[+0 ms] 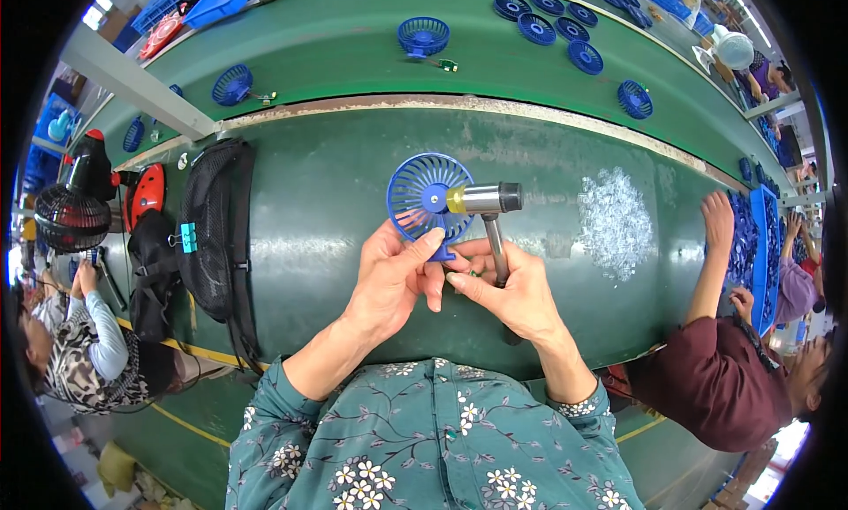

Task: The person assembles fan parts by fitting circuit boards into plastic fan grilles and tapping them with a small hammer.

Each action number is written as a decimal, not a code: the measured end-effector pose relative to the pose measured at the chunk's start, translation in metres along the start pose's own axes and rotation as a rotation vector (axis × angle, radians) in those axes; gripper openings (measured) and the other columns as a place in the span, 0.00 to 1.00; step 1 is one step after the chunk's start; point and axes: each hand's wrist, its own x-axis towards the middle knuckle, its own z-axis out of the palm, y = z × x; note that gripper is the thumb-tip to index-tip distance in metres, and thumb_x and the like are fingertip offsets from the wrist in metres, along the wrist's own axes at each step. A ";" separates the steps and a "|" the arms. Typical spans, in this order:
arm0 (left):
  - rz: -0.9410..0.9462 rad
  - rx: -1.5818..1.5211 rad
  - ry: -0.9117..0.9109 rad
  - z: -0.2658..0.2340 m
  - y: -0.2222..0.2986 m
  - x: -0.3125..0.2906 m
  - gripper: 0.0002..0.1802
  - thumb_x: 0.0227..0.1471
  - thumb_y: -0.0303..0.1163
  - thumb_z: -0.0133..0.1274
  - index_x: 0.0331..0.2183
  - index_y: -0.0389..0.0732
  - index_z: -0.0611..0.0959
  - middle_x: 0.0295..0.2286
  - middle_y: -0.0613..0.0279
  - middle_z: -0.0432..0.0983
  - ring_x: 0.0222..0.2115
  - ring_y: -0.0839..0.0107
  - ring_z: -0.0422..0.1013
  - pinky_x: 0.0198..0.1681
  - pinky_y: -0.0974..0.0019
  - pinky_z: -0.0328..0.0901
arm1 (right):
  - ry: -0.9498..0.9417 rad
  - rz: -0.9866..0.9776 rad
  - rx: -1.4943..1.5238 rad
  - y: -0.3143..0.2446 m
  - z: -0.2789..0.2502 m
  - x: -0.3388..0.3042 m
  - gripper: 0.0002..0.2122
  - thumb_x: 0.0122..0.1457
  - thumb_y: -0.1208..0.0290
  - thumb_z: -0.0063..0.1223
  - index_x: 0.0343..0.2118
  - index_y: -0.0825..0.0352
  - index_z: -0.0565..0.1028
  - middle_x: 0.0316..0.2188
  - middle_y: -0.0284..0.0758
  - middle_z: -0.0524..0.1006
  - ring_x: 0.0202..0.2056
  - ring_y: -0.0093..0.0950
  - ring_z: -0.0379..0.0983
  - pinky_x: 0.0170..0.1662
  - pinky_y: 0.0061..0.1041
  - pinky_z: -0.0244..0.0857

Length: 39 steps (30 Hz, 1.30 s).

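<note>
In front of my chest, my left hand [396, 267] is closed on the lower end of a round blue plastic fan housing [411, 211], its slatted face up. My right hand [512, 294] wraps round the handle of a small hammer [481, 199]. The hammer's silver head, with a yellow end and a black end, lies across the housing's right side, its yellow end near the hub. A small green part [474, 273], possibly a circuit board, shows at my right fingertips beside the housing's lower end. Fingers hide part of it.
A heap of small clear plastic pieces [616, 225] lies right on the green table. At left sits a black mesh bag [216, 236] with a teal binder clip [188, 237]. Beyond, a green conveyor [327, 64] carries several blue housings. Co-workers sit at both sides, one reaching over the table's right end.
</note>
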 end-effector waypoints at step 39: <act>0.270 0.771 0.202 -0.068 0.044 0.050 0.13 0.56 0.39 0.56 0.32 0.38 0.79 0.23 0.63 0.75 0.19 0.77 0.71 0.20 0.70 0.67 | 0.323 -0.538 -0.549 0.004 0.003 0.024 0.06 0.49 0.81 0.63 0.31 0.72 0.77 0.21 0.35 0.75 0.23 0.27 0.73 0.24 0.24 0.64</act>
